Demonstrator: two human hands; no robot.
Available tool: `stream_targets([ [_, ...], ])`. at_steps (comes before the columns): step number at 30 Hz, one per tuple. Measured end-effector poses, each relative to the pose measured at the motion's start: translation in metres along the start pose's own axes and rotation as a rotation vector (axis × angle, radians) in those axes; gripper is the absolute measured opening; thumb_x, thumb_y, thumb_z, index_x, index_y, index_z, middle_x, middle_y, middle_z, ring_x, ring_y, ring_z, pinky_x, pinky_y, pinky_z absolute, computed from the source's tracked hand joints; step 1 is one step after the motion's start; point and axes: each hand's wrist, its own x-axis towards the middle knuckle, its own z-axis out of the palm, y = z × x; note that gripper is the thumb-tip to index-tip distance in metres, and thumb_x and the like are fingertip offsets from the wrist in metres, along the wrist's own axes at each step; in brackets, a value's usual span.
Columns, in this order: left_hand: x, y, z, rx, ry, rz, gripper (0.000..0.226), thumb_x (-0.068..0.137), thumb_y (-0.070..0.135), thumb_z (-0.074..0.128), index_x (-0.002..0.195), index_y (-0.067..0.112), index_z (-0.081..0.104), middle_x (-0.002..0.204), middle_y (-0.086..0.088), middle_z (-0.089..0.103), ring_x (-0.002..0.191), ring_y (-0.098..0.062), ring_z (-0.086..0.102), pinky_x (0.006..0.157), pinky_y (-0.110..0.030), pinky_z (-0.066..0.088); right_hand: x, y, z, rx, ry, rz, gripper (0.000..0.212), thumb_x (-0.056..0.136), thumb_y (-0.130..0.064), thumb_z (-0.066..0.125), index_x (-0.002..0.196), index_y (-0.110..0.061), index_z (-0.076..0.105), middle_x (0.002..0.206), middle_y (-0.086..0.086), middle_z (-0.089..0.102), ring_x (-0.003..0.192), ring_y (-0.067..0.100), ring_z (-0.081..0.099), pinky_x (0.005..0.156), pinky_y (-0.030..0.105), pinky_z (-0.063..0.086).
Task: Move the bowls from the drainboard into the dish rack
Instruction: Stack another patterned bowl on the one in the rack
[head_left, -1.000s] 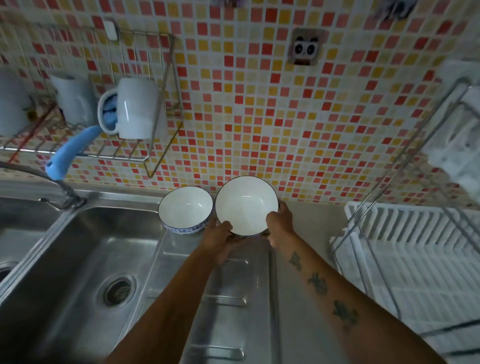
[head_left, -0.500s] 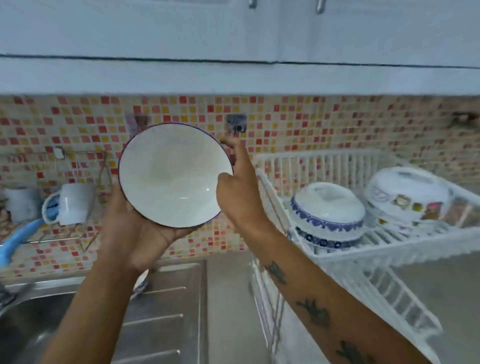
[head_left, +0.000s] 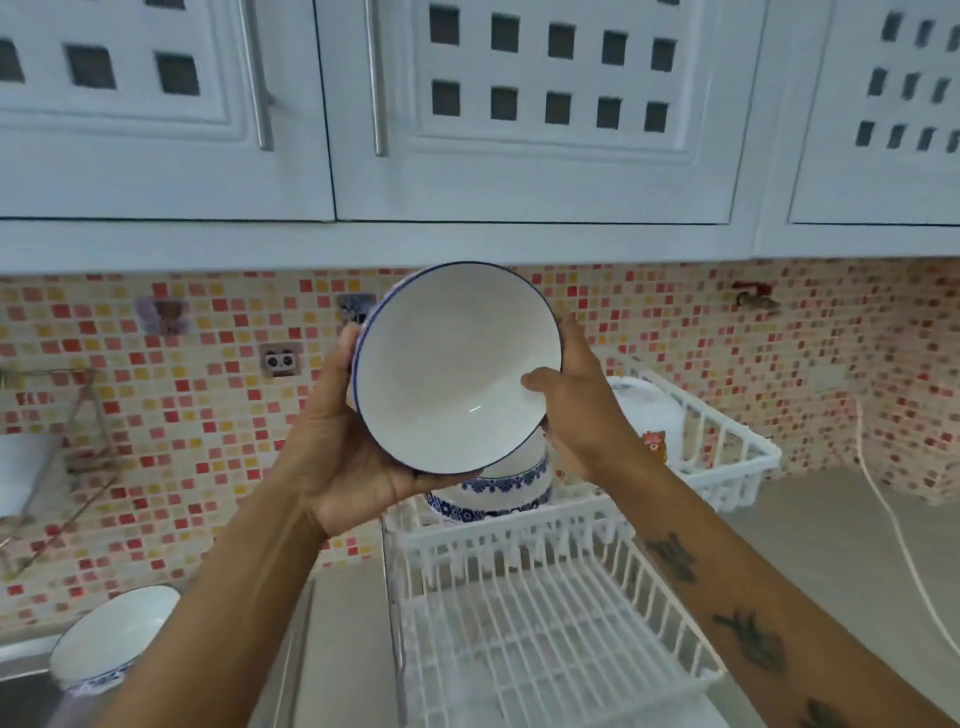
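Note:
A white bowl (head_left: 457, 364) with a blue rim is held up in both hands, tilted with its inside facing me. My left hand (head_left: 332, 457) cups it from below left. My right hand (head_left: 582, 410) grips its right edge, thumb inside the rim. It hangs above the upper tier of the white dish rack (head_left: 519, 540). A blue-patterned bowl (head_left: 498, 488) sits upside down in that tier, partly hidden behind the held bowl. Another white bowl (head_left: 109, 639) stands upright on the drainboard (head_left: 21, 660) at the lower left.
A second overturned white dish (head_left: 649, 410) lies further right in the rack. The rack's lower tier (head_left: 545, 649) slopes toward me. White wall cabinets (head_left: 519, 130) hang overhead. A white cable (head_left: 904, 545) runs down the counter at right. A wire wall shelf (head_left: 78, 431) is at left.
The bowl was lifted off the drainboard, carried up and to the right, and now hangs over the rack. My view swung up and right with it.

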Motion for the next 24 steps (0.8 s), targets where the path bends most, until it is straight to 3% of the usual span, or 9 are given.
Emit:
stream_targets([
  [2,0.003,-0.004,0.013,0.040,0.017,-0.049,0.065,0.071,0.068,0.050,0.113,0.025,0.073,0.123,-0.012,0.068,0.108,-0.039,0.065,0.091,-0.064,0.046,0.002,0.000,-0.019,0.012,-0.062,0.032,0.036,0.093,-0.009,0.047,0.098,-0.044,0.055,0.108,-0.009,0.064,0.104,0.021,0.060,0.094,0.047,0.050],
  [4,0.008,-0.006,0.020,0.129,0.087,-0.026,0.067,0.067,0.067,0.058,0.116,0.022,0.071,0.118,-0.014,0.070,0.103,-0.038,0.067,0.088,-0.061,0.050,0.003,0.001,-0.032,0.043,-0.106,0.074,0.021,0.099,-0.032,0.039,0.102,-0.038,0.059,0.105,-0.009,0.066,0.098,0.016,0.060,0.087,0.037,0.049],
  [8,0.020,-0.011,0.030,0.445,0.193,0.115,0.067,0.064,0.056,0.078,0.120,0.023,0.065,0.103,-0.002,0.076,0.091,-0.021,0.071,0.076,-0.036,0.060,0.014,0.006,-0.046,0.026,-0.081,0.132,0.060,0.096,-0.058,0.024,0.128,-0.021,0.058,0.117,-0.001,0.063,0.115,0.018,0.055,0.100,0.041,0.038],
  [10,0.027,-0.014,0.033,0.613,0.250,0.205,0.065,0.068,0.047,0.080,0.124,0.018,0.062,0.100,0.002,0.077,0.085,-0.013,0.074,0.069,-0.026,0.059,0.018,0.008,-0.044,0.005,-0.074,0.182,0.064,0.093,-0.062,0.025,0.125,-0.019,0.059,0.122,0.002,0.061,0.119,0.018,0.053,0.100,0.040,0.036],
  [13,0.038,-0.021,0.025,0.827,0.338,0.305,0.087,0.053,0.049,0.086,0.127,0.015,0.056,0.109,-0.001,0.074,0.094,-0.018,0.073,0.076,-0.031,0.060,0.022,0.009,-0.038,-0.103,-0.110,0.227,0.054,0.091,-0.065,0.028,0.118,-0.032,0.061,0.131,-0.001,0.060,0.121,0.018,0.052,0.106,0.041,0.032],
  [16,0.047,-0.028,0.012,1.028,0.409,0.335,0.099,0.045,0.055,0.089,0.130,0.022,0.050,0.113,0.001,0.069,0.098,-0.018,0.071,0.078,-0.034,0.062,0.026,0.007,-0.032,-0.189,-0.146,0.280,0.048,0.085,-0.073,0.031,0.090,-0.037,0.062,0.108,-0.005,0.065,0.103,0.017,0.058,0.105,0.039,0.036],
  [18,0.051,-0.032,0.006,1.158,0.473,0.341,0.103,0.039,0.064,0.088,0.127,0.029,0.048,0.117,0.003,0.063,0.105,-0.019,0.066,0.081,-0.039,0.061,0.032,0.016,-0.030,-0.266,-0.172,0.326,0.071,0.073,-0.084,0.039,0.100,-0.026,0.070,0.104,0.001,0.071,0.091,0.019,0.064,0.089,0.036,0.047],
  [20,0.055,-0.036,0.004,1.250,0.515,0.339,0.105,0.038,0.066,0.087,0.127,0.032,0.044,0.120,0.005,0.054,0.113,-0.021,0.057,0.087,-0.043,0.058,0.037,0.026,-0.027,-0.269,-0.162,0.356,0.073,0.072,-0.079,0.049,0.105,-0.018,0.071,0.103,0.007,0.073,0.085,0.021,0.067,0.074,0.033,0.050],
  [24,0.059,-0.045,-0.002,1.333,0.531,0.312,0.108,0.047,0.054,0.089,0.137,0.026,0.038,0.125,0.003,0.045,0.119,-0.018,0.048,0.097,-0.036,0.050,0.045,0.046,-0.025,-0.212,-0.092,0.396,0.060,0.073,-0.065,0.059,0.103,-0.015,0.071,0.100,0.010,0.075,0.089,0.028,0.071,0.090,0.043,0.055],
])
